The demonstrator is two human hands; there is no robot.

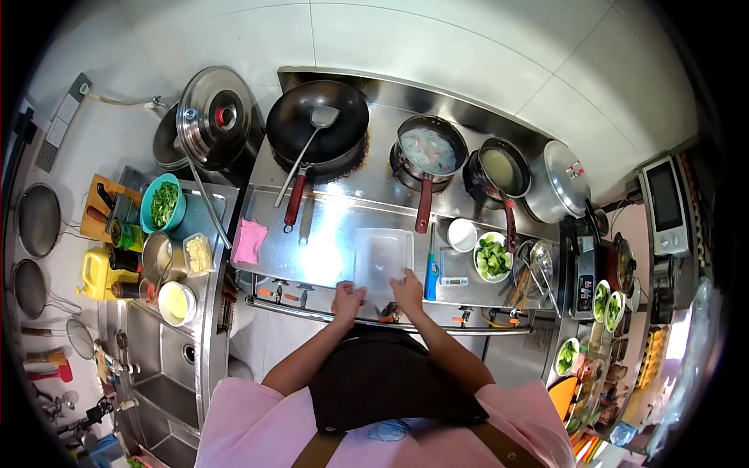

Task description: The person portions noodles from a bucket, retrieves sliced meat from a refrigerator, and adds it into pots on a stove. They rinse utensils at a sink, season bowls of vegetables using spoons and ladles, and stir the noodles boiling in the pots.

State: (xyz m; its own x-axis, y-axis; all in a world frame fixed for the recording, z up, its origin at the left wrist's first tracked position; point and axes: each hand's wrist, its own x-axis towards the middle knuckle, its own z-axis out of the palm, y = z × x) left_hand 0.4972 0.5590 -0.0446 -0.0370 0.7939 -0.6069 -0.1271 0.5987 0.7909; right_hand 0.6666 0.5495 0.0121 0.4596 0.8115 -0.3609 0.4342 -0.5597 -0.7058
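A: Where're both hands rn?
B: L hand [349,300] is pinching the near L corner of a see-thru plastic tub [384,256], fingers curling in. R hand [407,293] is gripping the near R side, so neither one is hanging loose.
A: And the tub's loc?
B: It's sitting at the front part of the steel counter [328,253], b/w a pink cloth [250,242] on the L and a blue lighter [431,279] just beside it on the R. Can't tell if it's resting flat or being held a bit up.
A: What's lying past the lighter?
B: A small scale [454,281], w/ a white bowl [462,234] nearby and a bowl of greens [492,259] sitting to the R of that.
A: Stove side?
B: A black wok [312,97] is sitting back L, w/ a metal spatula [324,117] leaning across it. A pan [424,210] w/ cloudy liquid and pale bits is standing approx. mid, and a 2nd pan [511,222] w/ yellowish liquid is standing R of it.
A: Far L?
B: A teal bowl [179,212] is holding chopped greens, w/ a yellow jug [99,274] standing nearer the person.
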